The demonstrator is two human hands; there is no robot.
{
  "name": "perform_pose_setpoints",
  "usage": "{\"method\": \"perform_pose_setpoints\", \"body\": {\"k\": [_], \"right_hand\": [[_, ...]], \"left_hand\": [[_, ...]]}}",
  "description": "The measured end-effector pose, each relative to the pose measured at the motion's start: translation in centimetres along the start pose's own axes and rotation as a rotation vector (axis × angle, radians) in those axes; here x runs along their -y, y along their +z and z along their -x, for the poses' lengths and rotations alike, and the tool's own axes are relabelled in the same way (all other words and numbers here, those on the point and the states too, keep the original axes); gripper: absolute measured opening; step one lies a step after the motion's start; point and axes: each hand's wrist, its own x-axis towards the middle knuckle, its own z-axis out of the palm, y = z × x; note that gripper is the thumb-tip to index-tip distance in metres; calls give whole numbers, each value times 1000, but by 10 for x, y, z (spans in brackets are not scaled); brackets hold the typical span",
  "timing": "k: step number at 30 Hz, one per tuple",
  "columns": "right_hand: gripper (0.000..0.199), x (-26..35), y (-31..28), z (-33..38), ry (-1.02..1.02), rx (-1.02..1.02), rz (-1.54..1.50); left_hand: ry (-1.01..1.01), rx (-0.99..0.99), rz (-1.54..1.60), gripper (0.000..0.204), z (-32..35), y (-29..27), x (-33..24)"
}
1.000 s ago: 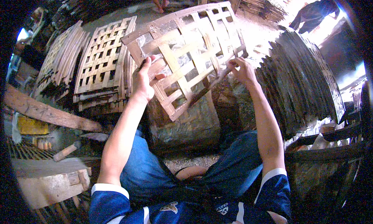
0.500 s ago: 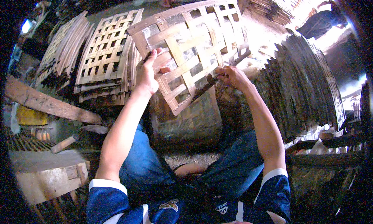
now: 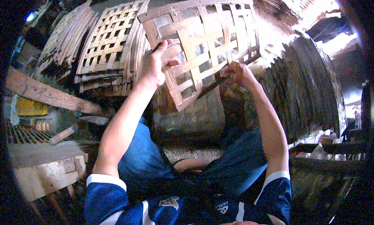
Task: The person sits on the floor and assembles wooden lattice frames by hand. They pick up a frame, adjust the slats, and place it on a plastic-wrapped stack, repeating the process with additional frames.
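Note:
A woven lattice panel [image 3: 189,55] of pale flat wooden strips is held up tilted in front of me, its lower left corner pointing toward me. My left hand [image 3: 152,71] grips its left edge, with fingers reaching through or behind the openings. At the lower edge, right of the middle, my right hand [image 3: 242,75] is closed with fingers curled on the frame; whether a small piece is also pinched there is hidden. Below the panel, between my knees, stands a worn wooden block [image 3: 191,121].
Stacks of similar lattice panels [image 3: 111,39] stand at the far left. A tall dark stack of panels [image 3: 302,88] is close on the right. On the left lie a curved wooden beam [image 3: 50,93], a short wooden handle [image 3: 62,134] and a pale wooden box [image 3: 48,178]. Bright light falls at upper right.
Both hands have shifted the panel a little to the right. The right hand stays at its lower edge, and the left keeps its hold on the left edge.

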Motion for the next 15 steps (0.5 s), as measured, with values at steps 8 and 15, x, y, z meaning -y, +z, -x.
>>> {"method": "perform_pose_setpoints", "body": {"k": [8,15], "right_hand": [[12,6,-7,3,-224,-187,44],[32,45,7,5,-264,-30,-135]], "left_hand": [[68,-39,7,37,-8,2,4],[69,-39,21,40,-13,1,3]]}}
